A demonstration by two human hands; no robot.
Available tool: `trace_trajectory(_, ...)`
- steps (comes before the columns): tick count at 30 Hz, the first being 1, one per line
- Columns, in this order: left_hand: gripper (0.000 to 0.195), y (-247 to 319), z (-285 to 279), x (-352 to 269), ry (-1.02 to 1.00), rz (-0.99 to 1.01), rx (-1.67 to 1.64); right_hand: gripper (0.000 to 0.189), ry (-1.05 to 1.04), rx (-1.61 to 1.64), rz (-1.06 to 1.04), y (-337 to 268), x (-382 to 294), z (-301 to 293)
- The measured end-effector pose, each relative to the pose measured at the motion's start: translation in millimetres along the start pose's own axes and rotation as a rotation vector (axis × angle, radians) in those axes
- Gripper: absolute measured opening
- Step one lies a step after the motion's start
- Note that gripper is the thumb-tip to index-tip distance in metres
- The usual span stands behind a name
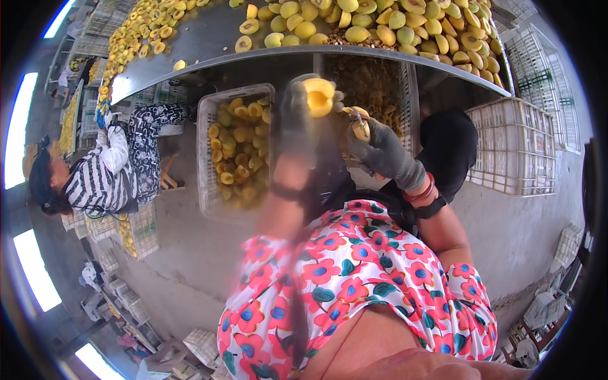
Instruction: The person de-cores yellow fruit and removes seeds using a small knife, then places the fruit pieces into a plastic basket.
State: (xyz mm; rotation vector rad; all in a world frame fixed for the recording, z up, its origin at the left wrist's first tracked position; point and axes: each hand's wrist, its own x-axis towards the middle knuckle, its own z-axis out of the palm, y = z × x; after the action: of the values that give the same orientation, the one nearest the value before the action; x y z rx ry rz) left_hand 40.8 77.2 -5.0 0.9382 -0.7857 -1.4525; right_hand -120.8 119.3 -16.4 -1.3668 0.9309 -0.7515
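Note:
My left hand [300,107], in a dark grey glove, holds a halved yellow fruit [319,97] with its hollow facing up. Close by on the right, my right hand [385,147], gloved as well, grips a small pitting tool with a rounded handle [361,130] and a curved metal end. A piece of yellow fruit [356,112] is at the tool's metal end. Both hands are just below the edge of a metal table [209,61]. Below and left of my left hand, a plastic crate [205,156] holds many fruit halves [241,134]. The left forearm is blurred.
Yellow-green fruits [354,19] are heaped on the table, with more halves [142,33] at its left. Under the table a second crate [409,104] holds dark scraps and fruit. A white crate [513,147] stands at the right. A co-worker [99,175] works at the left.

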Motion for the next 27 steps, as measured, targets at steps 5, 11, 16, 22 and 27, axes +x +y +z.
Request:
trace_trajectory(5, 0.043, 28.3, -111.0, 11.9, 0.637, 0.354, 1.28, 0.008, 0.269, 0.463, 0.027, 39.2, 26.4, 0.7)
trace_trajectory(11, 0.04, 35.2, -120.8, 63.0, 0.546, 0.496, 1.597, 0.018, 0.281, 0.183, 0.432, 66.5, 42.3, -20.8)
trace_trajectory(16, 0.043, 17.1, -77.4, 171.4, 0.222, 0.561, 1.573, 0.014, 0.218, 0.514, 0.282, 51.9, 41.4, -25.6)
trace_trajectory(22, 0.063, -12.4, -48.8, 279.3, 0.027, 0.423, 1.821, 0.004, 0.18, -0.03, -0.074, 131.2, 34.8, -29.8)
trace_trajectory(27, 0.039, -26.7, -15.0, 288.6, 0.144, 0.078, 1.819, 0.007, 0.252, -0.102, -0.045, 147.7, 28.0, -27.3)
